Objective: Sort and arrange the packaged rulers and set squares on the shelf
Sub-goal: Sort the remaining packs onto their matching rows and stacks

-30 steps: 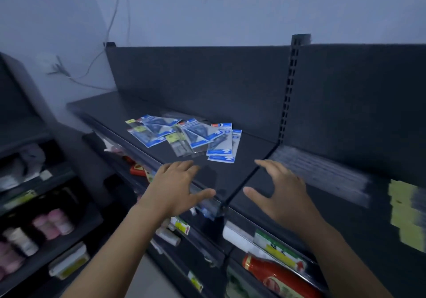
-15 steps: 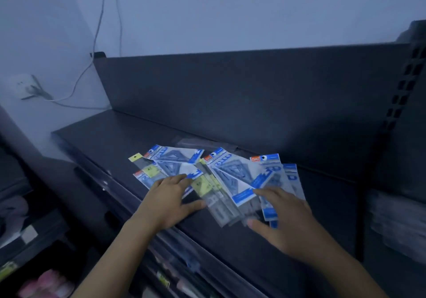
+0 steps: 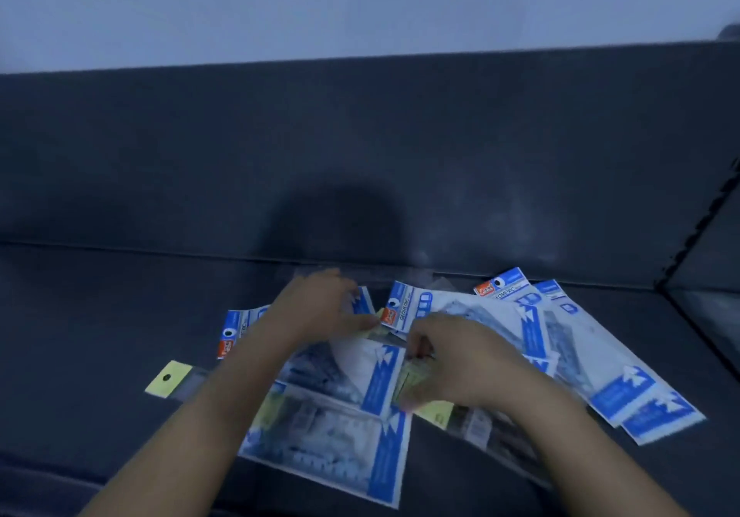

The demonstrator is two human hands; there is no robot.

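Several blue-and-white set square packs [image 3: 344,452] lie fanned and overlapping on the dark shelf [image 3: 100,316], and more of these blue packs [image 3: 600,360] spread to the right. Clear ruler packs with yellow headers lie among them; one ruler pack [image 3: 168,377] pokes out at the left from under my left forearm. My left hand [image 3: 320,308] is blurred over the back of the pile, its fingertips on the packs. My right hand [image 3: 460,360] is curled over the middle of the pile and pinches a yellow-headed ruler pack [image 3: 412,380].
The shelf's dark back panel [image 3: 360,156] rises right behind the pile. A perforated upright [image 3: 700,228] borders the shelf bay at the right. Bare shelf surface stretches left of the packs. The shelf's front edge runs beneath my forearms.
The view has closed in on the pile. Both hands moved from the pile's front edge onto its middle, and my right hand's fingers curled onto a yellow-headed pack.
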